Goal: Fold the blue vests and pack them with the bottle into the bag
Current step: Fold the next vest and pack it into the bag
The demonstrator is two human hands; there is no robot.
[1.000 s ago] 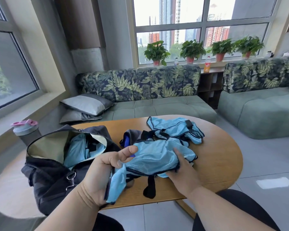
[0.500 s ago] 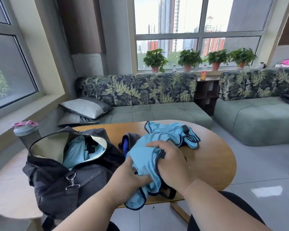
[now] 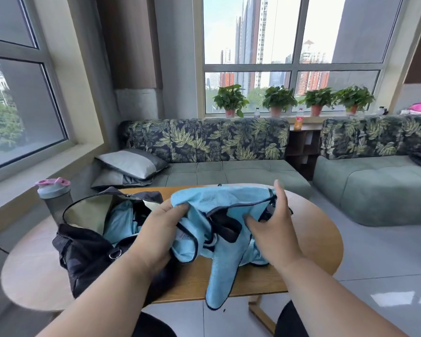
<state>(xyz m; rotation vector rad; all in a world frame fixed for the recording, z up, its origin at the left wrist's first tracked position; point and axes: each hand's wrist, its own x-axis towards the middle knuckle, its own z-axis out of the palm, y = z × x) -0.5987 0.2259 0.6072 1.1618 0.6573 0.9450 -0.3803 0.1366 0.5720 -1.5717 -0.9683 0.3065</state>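
One blue vest (image 3: 122, 224) is already in the bag (image 3: 88, 249), both hands' fingers (image 3: 178, 210) pinching another vest (image 3: 219, 200) mid-fold, bottle (image 3: 55, 198) still out.

An oval wooden table (image 3: 309, 242) carries an open black bag (image 3: 88, 249) on its left part, a grey shaker bottle with a pink lid (image 3: 54, 198) at its far left edge, and crumpled light-blue vests (image 3: 229, 249) near its middle, one end hanging over the near edge.

vests (image 3: 219, 205): 2 | bag (image 3: 88, 251): 1 | bottle (image 3: 54, 198): 1 | potted plants (image 3: 230, 100): 4
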